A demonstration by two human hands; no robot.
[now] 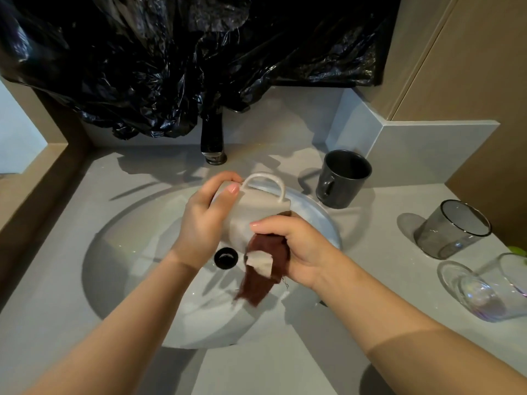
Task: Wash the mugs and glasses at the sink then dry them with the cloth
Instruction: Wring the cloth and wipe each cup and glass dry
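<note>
L hand [205,220] and R hand [296,246] both on the white mug [256,206], held on its side w/ handle up, over the sink [128,252], approx 12 o'clock from the drain [226,258].

L fingers curl round the mug's base end, thumb tip by the handle root. R fingers are closed on a bunched dark-red cloth [265,269] and press it to the mug near the rim end, thumb flat on the wall. The rest of the cloth hangs toward 6 o'clock, pale label showing.

No water seen at the tap [212,138], 12 o'clock of the basin.

Progress, as a judgement: the white mug looks washed and is now mid-dry, so that's item 1 of at least 4.

Left on the counter [370,252], all well apart from the hands:
- dark mug [342,181], upright, approx 1 o'clock of the basin
- grey glass [453,229], mouth up, approx 3 o'clock
- clear glass [490,292], appears to lie on its side, approx 4 o'clock

Can't tell if those 3 are washed or dry. There may be another glass at the R edge, but it's cut off.

Black plastic sheet [171,52] hangs behind the tap.
</note>
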